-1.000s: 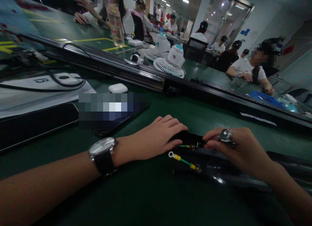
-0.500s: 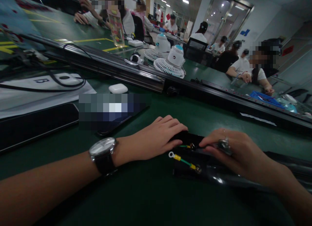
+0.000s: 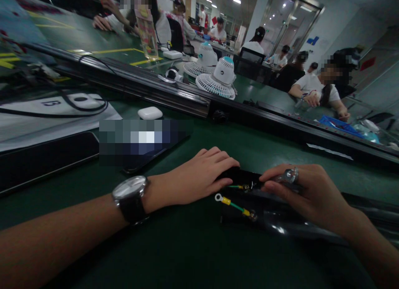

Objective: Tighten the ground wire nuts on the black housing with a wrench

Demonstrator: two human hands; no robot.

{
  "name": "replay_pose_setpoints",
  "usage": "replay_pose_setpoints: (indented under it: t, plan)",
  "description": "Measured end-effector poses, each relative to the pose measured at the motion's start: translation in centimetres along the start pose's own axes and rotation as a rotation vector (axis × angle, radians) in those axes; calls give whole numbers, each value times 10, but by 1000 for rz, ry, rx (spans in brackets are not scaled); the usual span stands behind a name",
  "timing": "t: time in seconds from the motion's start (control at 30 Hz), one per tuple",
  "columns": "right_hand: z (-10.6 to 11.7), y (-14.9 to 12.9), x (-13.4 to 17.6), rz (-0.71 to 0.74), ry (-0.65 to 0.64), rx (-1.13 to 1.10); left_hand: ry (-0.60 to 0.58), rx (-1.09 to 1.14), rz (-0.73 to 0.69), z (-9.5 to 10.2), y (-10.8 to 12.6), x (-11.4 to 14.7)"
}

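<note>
My left hand, with a watch on the wrist, grips the left end of a glossy black strip between thumb and fingers. A short green wire with a yellow sleeve is fixed to this strip, partly hidden by my thumb. My right hand, wearing a silver ring, is pinched at the strip's right side, and what lies between its fingertips cannot be made out. In front, a second black strip lies on the table, bearing a green wire that ends in a ring terminal.
A phone and a dark flat device lie at left, near a white earbud case. A long black rail crosses behind my hands. Beyond it stand small white fans, a bottle and seated people.
My right hand has shifted slightly to the right and turned, uncovering more of the strip and the wire's fixing point. My left hand stays in place.
</note>
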State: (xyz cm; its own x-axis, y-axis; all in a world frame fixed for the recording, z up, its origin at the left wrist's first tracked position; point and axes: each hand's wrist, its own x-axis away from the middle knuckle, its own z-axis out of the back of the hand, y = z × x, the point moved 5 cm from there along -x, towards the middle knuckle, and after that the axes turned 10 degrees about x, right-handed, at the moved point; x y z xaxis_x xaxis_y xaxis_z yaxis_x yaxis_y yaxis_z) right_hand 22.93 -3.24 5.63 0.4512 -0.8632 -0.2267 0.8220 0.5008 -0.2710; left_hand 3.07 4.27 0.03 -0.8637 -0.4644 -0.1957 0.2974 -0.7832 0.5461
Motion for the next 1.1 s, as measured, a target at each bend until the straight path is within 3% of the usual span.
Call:
replay_pose_setpoints:
  t: [0.3, 0.53, 0.83, 1.1]
  plan:
    - [-8, -3, -1, 42, -21, -3, 3, 2, 0, 0, 0, 1]
    - [3, -8, 2, 211, -128, -28, -12, 11, 2, -1, -1, 0]
    - [2, 7, 1, 12, -2, -28, -24, 10, 14, 0, 0, 0]
    - [-3, 1, 1, 8, -9, -55, -22, 16, 19, -1, 0, 1]
